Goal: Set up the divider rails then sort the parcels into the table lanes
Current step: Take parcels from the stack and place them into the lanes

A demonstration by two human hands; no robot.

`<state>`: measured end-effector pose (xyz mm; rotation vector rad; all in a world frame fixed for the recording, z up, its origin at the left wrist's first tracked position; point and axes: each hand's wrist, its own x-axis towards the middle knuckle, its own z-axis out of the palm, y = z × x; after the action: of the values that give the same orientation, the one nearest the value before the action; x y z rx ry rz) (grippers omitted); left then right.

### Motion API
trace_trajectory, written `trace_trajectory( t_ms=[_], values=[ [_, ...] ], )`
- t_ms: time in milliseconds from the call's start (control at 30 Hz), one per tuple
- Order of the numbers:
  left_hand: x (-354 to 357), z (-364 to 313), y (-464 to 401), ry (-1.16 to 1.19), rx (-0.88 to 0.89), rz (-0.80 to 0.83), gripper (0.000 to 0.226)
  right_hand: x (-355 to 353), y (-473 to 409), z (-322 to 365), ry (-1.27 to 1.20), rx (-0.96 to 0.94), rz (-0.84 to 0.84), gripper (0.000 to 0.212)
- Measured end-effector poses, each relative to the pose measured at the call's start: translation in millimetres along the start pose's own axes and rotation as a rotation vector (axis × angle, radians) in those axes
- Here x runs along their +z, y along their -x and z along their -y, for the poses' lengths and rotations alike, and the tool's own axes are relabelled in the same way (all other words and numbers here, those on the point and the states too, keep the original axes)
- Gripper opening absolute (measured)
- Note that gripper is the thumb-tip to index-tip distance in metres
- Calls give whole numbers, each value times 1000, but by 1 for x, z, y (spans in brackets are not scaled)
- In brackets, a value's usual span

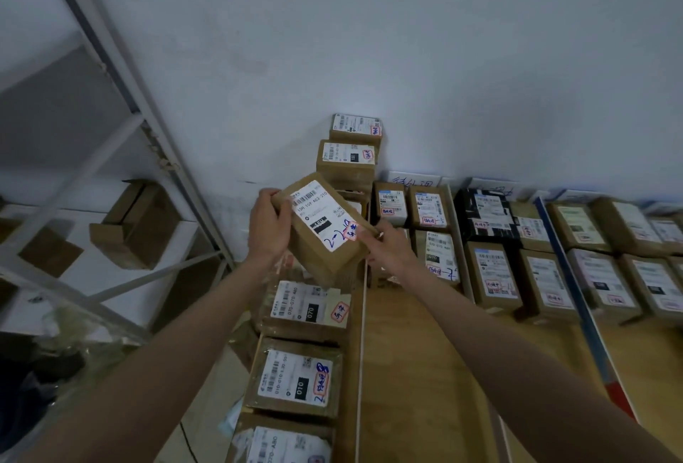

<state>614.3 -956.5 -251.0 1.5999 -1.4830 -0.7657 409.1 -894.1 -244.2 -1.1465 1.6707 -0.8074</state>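
Note:
A brown cardboard parcel (325, 229) with a white shipping label and blue handwriting hangs tilted above the left lane of the wooden table (417, 370). My left hand (268, 226) grips its upper left end. My right hand (384, 246) holds its lower right corner. Under it, a row of labelled parcels (299, 377) fills the leftmost lane along a pale divider rail (361, 344). Two stacked parcels (349, 157) stand at the lane's far end against the wall. A blue divider rail (576, 300) runs further right.
Several labelled parcels (547, 252) lie in rows in the right-hand lanes near the wall, one of them black (484, 215). A white metal shelving rack (111, 152) with open cardboard boxes (136, 226) stands at the left. Dark bags lie on the floor at bottom left.

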Motion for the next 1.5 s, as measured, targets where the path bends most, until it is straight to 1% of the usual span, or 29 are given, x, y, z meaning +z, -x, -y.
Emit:
trace_trajectory(
  t_ms=[67,133,200,267,300,400,500,600,700,800,867,1033,1133,1367,1500],
  values=[
    [-2,-11,-9,-1,1,52,28,-7,10,5,47,5,41,29],
    [-1,-18,-13,-8,9,122,27,-13,19,6,11,60,94,33],
    [2,-25,-15,-25,39,186,27,-18,27,6,-43,108,149,31],
    [7,-32,-14,-38,56,232,32,-23,35,3,-62,125,182,29],
    [11,-35,-12,-50,59,246,35,-25,38,2,-73,133,176,32],
    [21,-44,-3,-79,75,260,45,-31,47,-3,-105,173,105,37],
    [26,-45,11,-124,121,307,49,-39,53,-8,-15,158,-11,35],
    [25,-42,24,-322,175,387,51,-47,58,-13,68,143,-135,40],
    [25,-41,37,-558,296,393,49,-57,64,-19,155,153,-216,46],
    [32,-48,48,-746,448,406,46,-69,74,-28,148,174,-289,49],
    [41,-54,56,-826,499,437,48,-78,82,-37,101,195,-343,46],
    [77,-76,87,-907,573,514,60,-111,111,-60,54,250,-459,42],
    [102,-93,108,-885,630,538,62,-139,133,-77,49,286,-529,39],
    [165,-137,173,-827,736,613,62,-209,197,-124,-13,376,-661,47],
    [199,-161,225,-839,779,664,63,-247,243,-156,37,409,-710,50]
  ],
)
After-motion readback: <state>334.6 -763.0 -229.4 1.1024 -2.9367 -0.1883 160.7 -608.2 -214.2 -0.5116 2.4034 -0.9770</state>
